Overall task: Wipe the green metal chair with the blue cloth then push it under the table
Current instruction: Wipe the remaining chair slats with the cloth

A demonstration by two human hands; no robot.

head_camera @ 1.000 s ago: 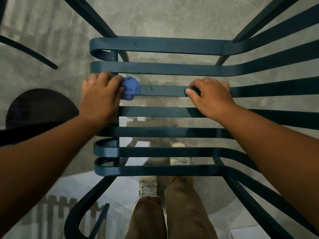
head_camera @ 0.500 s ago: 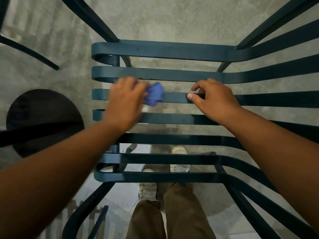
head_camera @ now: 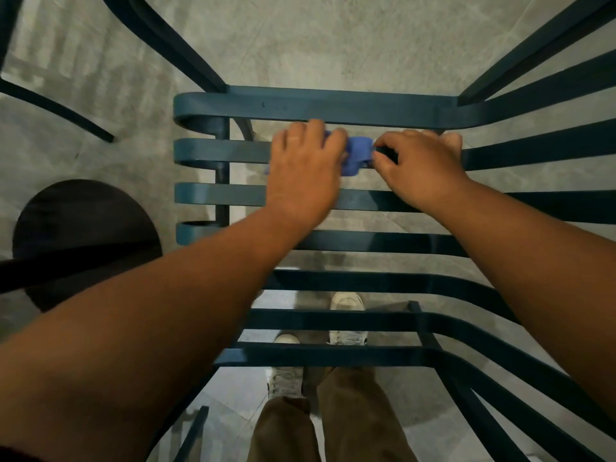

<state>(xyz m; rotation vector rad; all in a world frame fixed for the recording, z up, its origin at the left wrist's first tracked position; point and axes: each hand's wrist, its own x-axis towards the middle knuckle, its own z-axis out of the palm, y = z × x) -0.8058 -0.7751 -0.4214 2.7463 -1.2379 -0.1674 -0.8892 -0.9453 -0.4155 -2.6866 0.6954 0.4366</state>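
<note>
On the chair's [head_camera: 333, 105] second-farthest slat, the left hand [head_camera: 305, 171] has swept the bunched blue cloth [head_camera: 358, 153] rightward, now touching the right hand [head_camera: 421, 165], which grips that slat; wiping continues.

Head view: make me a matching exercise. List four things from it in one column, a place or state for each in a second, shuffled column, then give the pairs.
Things
1. blue cloth
2. left hand
3. right hand
4. dark round base

Places or states
A. grips a chair slat bare, holding no cloth
B. on the floor, left of the chair
C. bunched on a slat between the two hands
D. pressing the cloth onto the slat

Pairs: 1-C, 2-D, 3-A, 4-B
</note>
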